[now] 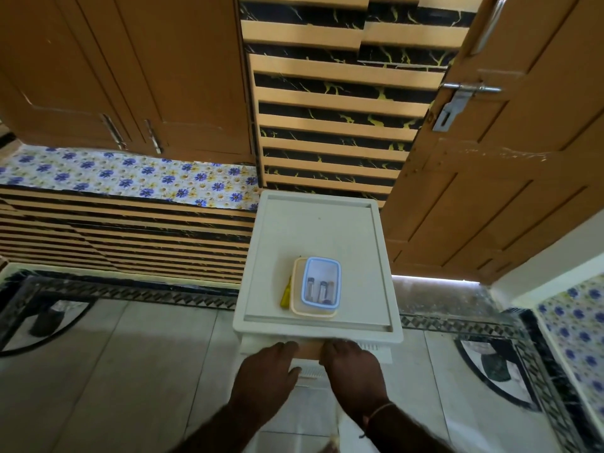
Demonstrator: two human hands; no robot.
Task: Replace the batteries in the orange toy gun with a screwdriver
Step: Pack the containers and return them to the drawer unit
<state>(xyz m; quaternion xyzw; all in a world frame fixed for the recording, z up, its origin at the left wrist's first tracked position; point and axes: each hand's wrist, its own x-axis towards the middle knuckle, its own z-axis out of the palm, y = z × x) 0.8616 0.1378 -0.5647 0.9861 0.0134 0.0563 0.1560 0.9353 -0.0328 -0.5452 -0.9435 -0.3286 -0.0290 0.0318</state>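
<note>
Brown wooden cupboards (124, 70) and door (510, 165) behind, pale tiled floor (137, 371) below. White plastic drawer unit (318, 237) centre, recessed top. On top: clear rectangular box with blue rim (321, 280) holding cylindrical batteries (323, 291), stacked on cream box (313, 310). Yellow-handled screwdriver (285, 297) just beside, left of boxes. Orange toy gun not in view. Left hand (266, 371) and right hand (353, 364) at drawer front (310, 349) under top edge, fingertips hidden; grip cannot be judged. Thin bracelet (379, 411) on right wrist.
</note>
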